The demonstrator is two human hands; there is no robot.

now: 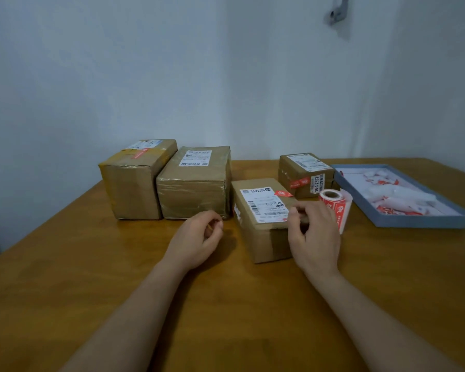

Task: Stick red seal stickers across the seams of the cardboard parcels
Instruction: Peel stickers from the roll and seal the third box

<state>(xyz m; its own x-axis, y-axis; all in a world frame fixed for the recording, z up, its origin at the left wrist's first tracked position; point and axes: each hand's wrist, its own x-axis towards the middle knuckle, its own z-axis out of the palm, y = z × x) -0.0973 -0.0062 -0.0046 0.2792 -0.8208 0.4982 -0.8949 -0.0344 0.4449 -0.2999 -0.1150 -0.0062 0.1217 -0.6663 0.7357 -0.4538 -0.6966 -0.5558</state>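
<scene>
Four brown cardboard parcels stand on the wooden table [91, 277]. The far-left parcel [129, 189] has a red seal sticker [140, 153] on top. Beside it stands a taped parcel [193, 191]. The back-right parcel [298, 167] carries a red sticker [300, 182] on its front. On the small near parcel [258, 237], another red sticker [283, 194] lies at the far top corner. My right hand [314, 237] grips this parcel's near right corner, thumb on top. My left hand [199, 240] rests on the table left of it, fingers curled, nothing visible in it. A roll of red stickers [337, 208] stands just behind my right hand.
A shallow blue tray [424, 222] at the right holds several crumpled white and red backing papers. White walls meet in a corner behind the table. Bare tabletop lies in front of the parcels.
</scene>
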